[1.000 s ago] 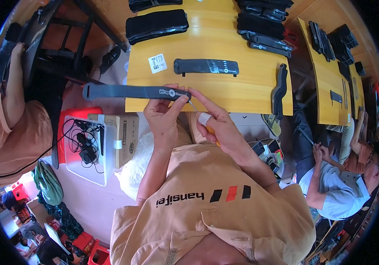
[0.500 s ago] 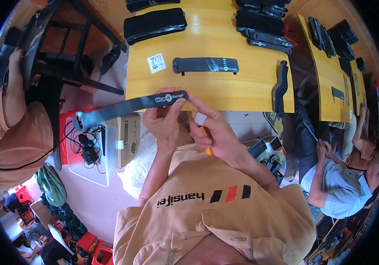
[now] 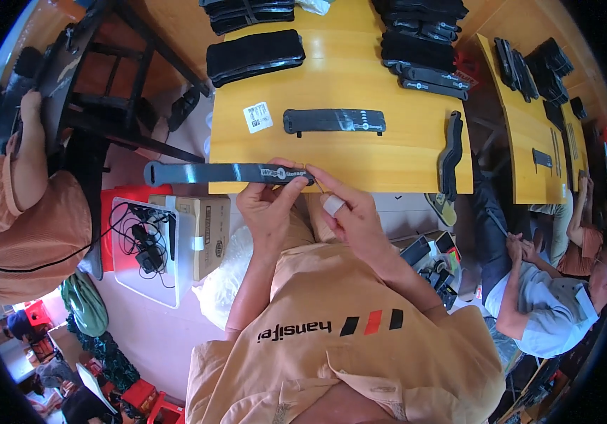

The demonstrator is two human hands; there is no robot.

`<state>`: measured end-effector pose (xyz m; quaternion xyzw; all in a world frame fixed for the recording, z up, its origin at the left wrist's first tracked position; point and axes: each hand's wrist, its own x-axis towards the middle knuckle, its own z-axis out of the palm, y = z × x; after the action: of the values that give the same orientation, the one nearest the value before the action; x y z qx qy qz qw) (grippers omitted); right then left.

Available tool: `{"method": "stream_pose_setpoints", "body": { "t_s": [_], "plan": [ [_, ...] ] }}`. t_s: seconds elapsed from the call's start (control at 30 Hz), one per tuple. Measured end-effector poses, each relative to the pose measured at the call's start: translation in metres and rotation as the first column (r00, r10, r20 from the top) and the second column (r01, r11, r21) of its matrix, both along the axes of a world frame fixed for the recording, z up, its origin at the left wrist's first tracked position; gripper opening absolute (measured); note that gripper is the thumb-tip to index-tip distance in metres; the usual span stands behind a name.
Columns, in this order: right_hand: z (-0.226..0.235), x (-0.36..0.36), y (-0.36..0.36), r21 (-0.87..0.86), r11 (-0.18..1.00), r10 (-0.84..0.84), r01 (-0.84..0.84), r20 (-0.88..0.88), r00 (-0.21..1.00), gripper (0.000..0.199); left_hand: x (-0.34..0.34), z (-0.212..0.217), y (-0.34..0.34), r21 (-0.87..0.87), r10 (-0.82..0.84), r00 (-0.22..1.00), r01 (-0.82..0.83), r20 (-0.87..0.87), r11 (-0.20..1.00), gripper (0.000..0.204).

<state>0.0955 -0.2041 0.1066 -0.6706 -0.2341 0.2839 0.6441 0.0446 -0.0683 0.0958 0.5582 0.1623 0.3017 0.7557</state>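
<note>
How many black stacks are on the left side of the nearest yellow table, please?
2: the nearer stack lies beyond the white label; the farther stack sits behind it, at the picture's top edge. More may be out of view.

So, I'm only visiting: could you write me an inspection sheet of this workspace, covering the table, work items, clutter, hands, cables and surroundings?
Surface: yellow table, bare in its near middle.
Job's things: black strap held at the near edge; thin tool at its right end; second strap lying flat.
Clutter: white label; black stack far left; strap pile far right.
Hands: left hand grips the black strap; right hand holds the thin tool.
Cables: black cables, tangled in a clear bin at the person's left.
Surroundings: co-workers on both sides; another yellow table at right.
</note>
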Motion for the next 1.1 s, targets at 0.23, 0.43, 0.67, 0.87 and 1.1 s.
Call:
{"method": "stream_pose_setpoints", "body": {
  "t_s": [0.23,0.43,0.67,0.87,1.1],
  "plan": [
    [0.011,0.007,0.0,0.086,0.988,0.153,-0.13,-0.357,0.921,0.05,-0.002,0.004,0.012,0.005,-0.055,0.995,0.056,-0.078,0.998,0.021],
    [-0.007,0.003,0.005,-0.071,0.994,-0.028,0.078,0.535,0.844,0.043,-0.002,0.01,0.013,-0.013,-0.132,0.983,0.131,-0.125,0.991,0.022],
    [0.004,0.009,-0.006,0.505,0.856,0.428,0.112,-0.812,0.397,0.04,-0.003,0.005,0.008,0.096,-0.075,0.993,0.084,-0.093,0.992,0.024],
    [-0.01,-0.012,0.01,0.043,0.988,-0.152,0.146,0.237,0.959,0.042,0.001,0.013,0.012,-0.034,-0.14,0.977,0.136,-0.163,0.99,0.023],
    [-0.005,0.001,-0.005,0.063,0.996,0.07,-0.056,-0.254,0.965,0.045,-0.004,0.004,0.019,-0.076,-0.25,0.941,0.239,-0.228,0.968,0.022]
  ]
}}
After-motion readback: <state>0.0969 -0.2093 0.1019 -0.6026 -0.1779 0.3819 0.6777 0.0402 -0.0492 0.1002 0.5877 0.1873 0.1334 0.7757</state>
